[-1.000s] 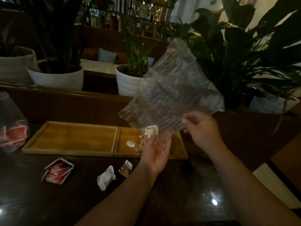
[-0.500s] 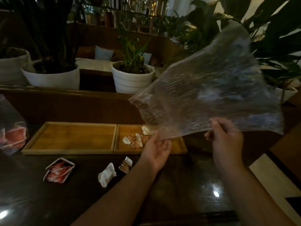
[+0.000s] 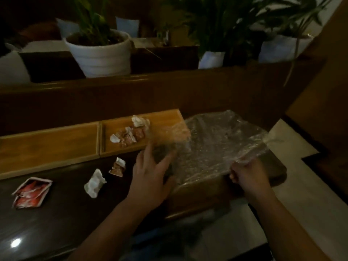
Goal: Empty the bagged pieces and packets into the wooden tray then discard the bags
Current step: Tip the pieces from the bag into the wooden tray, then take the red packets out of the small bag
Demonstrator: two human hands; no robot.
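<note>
Head view: clear crinkly plastic bag [image 3: 212, 146], centre-right of frame, looks empty, draped over the table's right end and the tray's right edge. Right hand [image 3: 248, 176] pinches the bag's near-right edge, fingers curled tight. Left hand [image 3: 150, 176] w/ fingers spread, tips at the bag's left edge; contact blurred, can't tell. Wooden tray [image 3: 50, 144], rectangular, 2 compartments: left one bare, right one holds a small pile of crumpled white and red-brown packets [image 3: 130, 133]. Dark glossy table [image 3: 56, 219], lower left, carries 3 loose items: flat red-white packet [image 3: 31, 193], white crumpled piece [image 3: 95, 183], small brown-white packet [image 3: 117, 166]. Dim room; potted plants in white pots [image 3: 99, 53] behind a wooden ledge, top of frame.
</note>
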